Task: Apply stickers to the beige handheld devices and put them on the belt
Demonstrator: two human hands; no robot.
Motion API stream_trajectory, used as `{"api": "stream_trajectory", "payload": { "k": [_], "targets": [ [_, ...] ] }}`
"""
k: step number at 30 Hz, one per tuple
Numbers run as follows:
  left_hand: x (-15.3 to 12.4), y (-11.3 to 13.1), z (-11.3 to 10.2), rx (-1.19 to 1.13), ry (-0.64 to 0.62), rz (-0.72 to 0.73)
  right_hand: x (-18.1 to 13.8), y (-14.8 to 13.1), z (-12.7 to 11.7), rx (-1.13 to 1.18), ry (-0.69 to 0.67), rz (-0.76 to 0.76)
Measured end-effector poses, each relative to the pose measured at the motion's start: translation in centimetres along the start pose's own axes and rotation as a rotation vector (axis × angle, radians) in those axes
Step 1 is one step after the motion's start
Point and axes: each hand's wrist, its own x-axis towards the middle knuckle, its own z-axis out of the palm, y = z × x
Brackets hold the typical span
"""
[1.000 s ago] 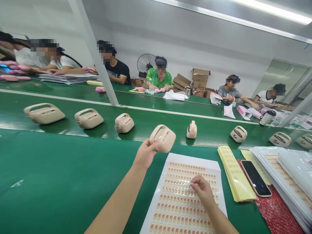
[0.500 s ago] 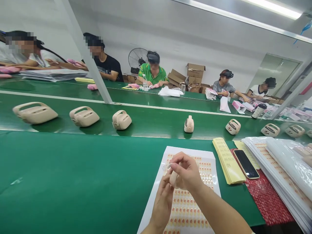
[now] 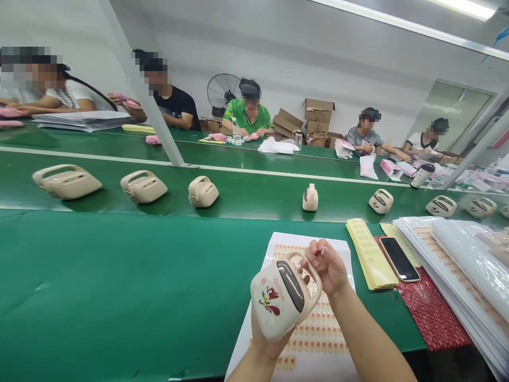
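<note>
My left hand (image 3: pixel 270 342) is wrapped round a small beige device with a carry handle (image 3: pixel 278 300), gripping it from below and behind. The printed white face, with a dark oval window and a red and yellow cartoon figure, is turned up towards me, tilted. Some fingers show through the handle opening. Just right of the handle, my right hand (image 3: pixel 330 268) is closed in a pinch, with a small white bit at its fingertips, too small to name. Beneath both hands lies a sticker sheet (image 3: pixel 318 331) with rows of orange and yellow stickers.
Similar beige devices (image 3: pixel 143 187) stand in a row on the green belt (image 3: pixel 258 204). At right are yellow label sheets (image 3: pixel 369 254), a phone (image 3: pixel 400 259), red wrap (image 3: pixel 433 310) and stacked sheets (image 3: pixel 449 276). Several co-workers sit across, beyond a slanted metal post (image 3: pixel 155 111).
The device has turned so its printed face shows; before, my hands mostly hid it. My right hand has moved right, off the device's body, still pinching something white.
</note>
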Motion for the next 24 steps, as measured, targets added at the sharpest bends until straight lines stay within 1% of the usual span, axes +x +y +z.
{"api": "stream_trajectory", "payload": {
  "k": [2, 3, 5, 7, 8, 10, 12, 14, 17, 22, 24],
  "targets": [
    [-0.1, 0.4, -0.1, -0.093, 0.003, -0.062, 0.0, -0.1, -1.4, -0.102, 0.055, 0.023],
    [0.0, 0.7, -0.1, -0.127, 0.023, -0.068, -0.1, -0.2, -2.0, -0.16, 0.107, 0.03],
    [0.2, 1.2, 0.1, -0.145, 0.104, -0.051, -0.6, -0.3, -2.8, -0.27, 0.224, 0.027],
    [0.5, 1.6, 0.6, -0.128, 0.212, -0.026, -1.4, -0.3, -2.8, -0.359, 0.285, 0.006],
    [0.7, 1.7, 1.0, -0.112, 0.26, -0.003, -1.8, -0.2, -2.5, -0.399, 0.278, -0.003],
    [1.0, 1.7, 1.6, -0.053, 0.331, 0.052, -2.7, 0.2, -1.7, -0.49, 0.198, 0.0],
    [1.2, 1.5, 2.1, 0.026, 0.359, 0.088, -3.4, 0.8, -0.7, -0.617, 0.096, 0.002],
    [1.4, 1.1, 2.2, 0.084, 0.373, 0.114, -3.6, 1.4, -0.1, -0.755, 0.051, -0.028],
    [1.6, 0.6, 2.1, 0.112, 0.388, 0.171, -3.6, 2.3, 0.2, -0.892, 0.082, -0.081],
    [1.4, 0.4, 2.2, 0.153, 0.411, 0.217, -3.5, 3.1, -0.1, -0.962, 0.107, -0.059],
    [1.2, 0.4, 2.3, 0.17, 0.42, 0.239, -3.6, 3.4, -0.1, -0.976, 0.123, -0.073]
  ]
}}
